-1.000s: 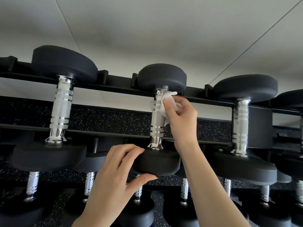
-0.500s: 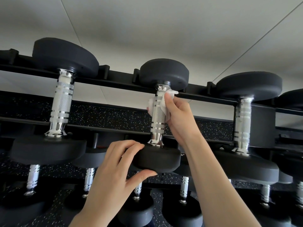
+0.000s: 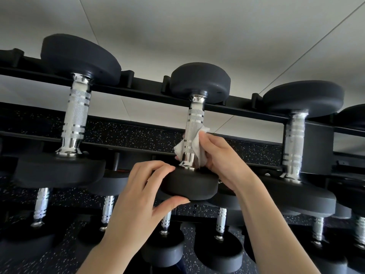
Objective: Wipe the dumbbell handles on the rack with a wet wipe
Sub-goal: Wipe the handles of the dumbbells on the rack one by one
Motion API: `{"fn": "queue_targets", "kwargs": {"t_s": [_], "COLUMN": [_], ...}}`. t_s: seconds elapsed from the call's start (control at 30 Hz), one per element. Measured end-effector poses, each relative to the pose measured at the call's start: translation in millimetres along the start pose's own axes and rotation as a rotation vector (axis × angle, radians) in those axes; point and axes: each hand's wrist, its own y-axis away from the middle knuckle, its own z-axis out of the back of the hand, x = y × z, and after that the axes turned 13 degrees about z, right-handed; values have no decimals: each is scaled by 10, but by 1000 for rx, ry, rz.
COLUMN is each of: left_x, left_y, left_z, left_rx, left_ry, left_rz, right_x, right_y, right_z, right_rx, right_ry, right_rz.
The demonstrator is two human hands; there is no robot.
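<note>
A black dumbbell with a knurled chrome handle [image 3: 194, 119] lies across the top tier of the black rack [image 3: 146, 91], in the middle of the view. My right hand [image 3: 221, 157] wraps a white wet wipe [image 3: 197, 149] around the near end of that handle, just above the near black head [image 3: 191, 186]. My left hand [image 3: 138, 198] grips that near head, fingers over its top edge and thumb under it. The part of the wipe behind the handle is hidden.
Larger dumbbells lie on the same tier, one to the left [image 3: 76, 113] and one to the right [image 3: 294, 145]. A lower tier holds several smaller dumbbells [image 3: 219, 242]. Speckled black flooring and a white wall lie behind the rack.
My right hand has slid the wipe down the handle from its far end to its near end. My left hand has stayed on the near head. The view has tilted slightly.
</note>
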Motion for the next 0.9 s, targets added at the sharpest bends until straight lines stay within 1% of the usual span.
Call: {"fn": "queue_targets", "kwargs": {"t_s": [0.13, 0.2, 0.3, 0.4, 0.53, 0.6, 0.7, 0.9], "left_x": [9, 11, 18, 27, 40, 46, 58, 88], "left_y": [-8, -16, -24, -36, -43, -45, -52, -56], "left_z": [2, 2, 11, 17, 25, 17, -2, -16], "left_rx": [-3, 3, 4, 10, 8, -7, -13, -26], "left_ry": [0, 0, 4, -2, 4, 18, 32, 47], "left_rz": [-13, -18, -19, -25, -24, -29, -45, -61], "right_x": [-24, -7, 29, 38, 59, 77, 85, 148], "right_y": [61, 96, 160, 232, 336, 364, 379, 400], "right_z": [-11, -3, 4, -18, -55, -83, -117, -186], "right_rx": [13, -10, -27, -80, -202, -235, -247, -275], "right_ry": [193, 266, 447, 583, 615, 636, 671, 613], "right_rz": [-8, 0, 21, 60, 85, 104, 147, 172]}}
